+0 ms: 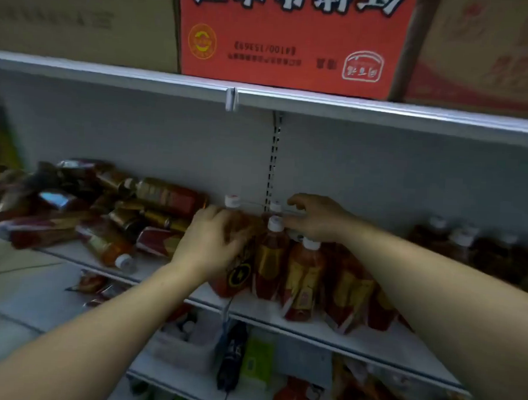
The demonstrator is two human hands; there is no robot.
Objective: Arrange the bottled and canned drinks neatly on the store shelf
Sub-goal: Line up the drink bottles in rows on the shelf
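Several red-and-gold labelled tea bottles with white caps stand upright in a cluster [301, 278] on the white shelf [356, 339]. My left hand [211, 243] grips the leftmost upright bottle [232, 277], fingers wrapped round its upper body. My right hand [313, 220] reaches over the caps at the back of the cluster, fingers curled around a bottle top [276, 206]. To the left, a heap of bottles and cans [103, 212] lies on its side on the same shelf.
More dark bottles [468, 250] stand at the right of the shelf. An orange carton [292, 39] and brown boxes sit on the shelf above. Lower shelves hold assorted packaged goods [248, 361]. A slotted upright [274, 157] runs down the back panel.
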